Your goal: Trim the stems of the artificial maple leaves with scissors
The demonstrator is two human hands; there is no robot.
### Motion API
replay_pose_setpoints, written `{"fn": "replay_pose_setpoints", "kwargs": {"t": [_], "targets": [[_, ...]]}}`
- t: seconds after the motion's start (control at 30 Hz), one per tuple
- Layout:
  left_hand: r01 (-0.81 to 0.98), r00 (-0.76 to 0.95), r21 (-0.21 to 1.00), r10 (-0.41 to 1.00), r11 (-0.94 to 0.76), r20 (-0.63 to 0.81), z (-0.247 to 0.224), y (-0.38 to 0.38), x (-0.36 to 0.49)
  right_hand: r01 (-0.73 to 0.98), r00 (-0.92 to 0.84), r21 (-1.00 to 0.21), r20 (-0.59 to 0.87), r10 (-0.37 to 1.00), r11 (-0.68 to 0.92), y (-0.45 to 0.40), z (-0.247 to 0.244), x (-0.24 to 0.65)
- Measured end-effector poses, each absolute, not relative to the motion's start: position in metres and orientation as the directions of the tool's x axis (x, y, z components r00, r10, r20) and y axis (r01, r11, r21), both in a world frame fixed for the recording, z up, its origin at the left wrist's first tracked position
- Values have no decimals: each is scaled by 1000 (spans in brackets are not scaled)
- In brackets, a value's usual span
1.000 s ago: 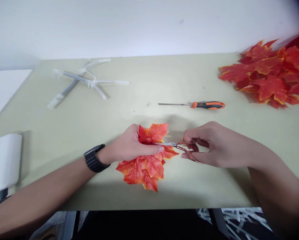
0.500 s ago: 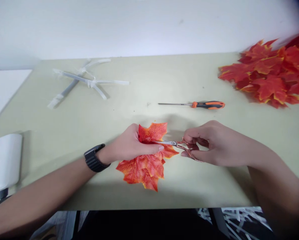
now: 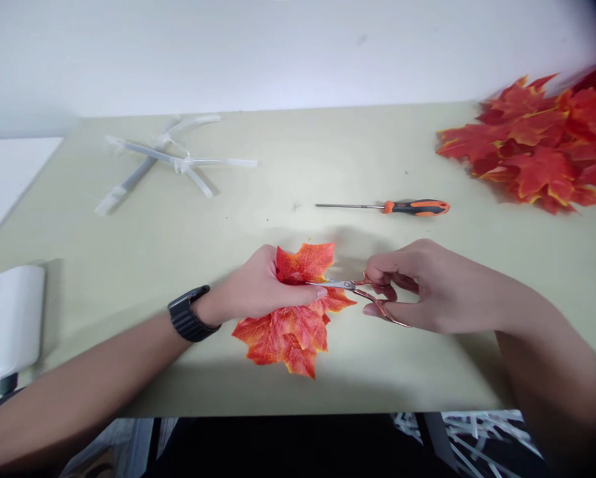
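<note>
Red and orange artificial maple leaves [image 3: 290,332] are pinched in my left hand [image 3: 262,285], thumb laid across the top. My right hand [image 3: 427,285] grips a pair of scissors [image 3: 350,285] by its copper-coloured handles, with finger and thumb in the loops. The silver blades point left and reach in among the leaves beside my left thumb. Their tips are partly hidden there, so what lies between them cannot be made out. A black band [image 3: 193,315] is on my left wrist.
Beyond my hands lies an orange and black screwdriver [image 3: 414,208]. A pile of red maple leaves [image 3: 537,146] sits at the back right. Translucent plastic strips [image 3: 178,159] lie back left, and a white device [image 3: 11,318] stands at the left edge. White strips [image 3: 477,431] lie below the table [image 3: 278,398].
The scissor handles have spread slightly, and the blades have shifted a little to the right. The leaves stay in my left hand, almost unmoved.
</note>
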State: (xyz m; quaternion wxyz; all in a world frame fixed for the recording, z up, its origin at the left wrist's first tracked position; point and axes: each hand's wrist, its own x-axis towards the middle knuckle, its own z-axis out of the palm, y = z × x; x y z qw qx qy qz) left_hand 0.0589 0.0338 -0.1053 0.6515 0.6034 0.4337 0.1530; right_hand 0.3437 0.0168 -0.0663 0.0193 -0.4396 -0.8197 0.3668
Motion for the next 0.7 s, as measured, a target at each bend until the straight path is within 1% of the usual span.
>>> {"fn": "replay_pose_setpoints", "kwargs": {"t": [0.23, 0.33, 0.53, 0.7], "targets": [[327, 583, 925, 730, 192, -357, -102, 32, 62, 716, -618, -581, -270, 738, 387, 17, -66, 344], [337, 578, 923, 733, 187, -360, -102, 32, 63, 734, -606, -561, -284, 743, 384, 17, -64, 343], [308, 572, 923, 730, 232, -374, -103, 31, 64, 743, -596, -551, -287, 750, 380, 16, -62, 343], [273, 567, 925, 733, 263, -375, -102, 31, 64, 736, -599, -570, -295, 745, 365, 17, -63, 343]]}}
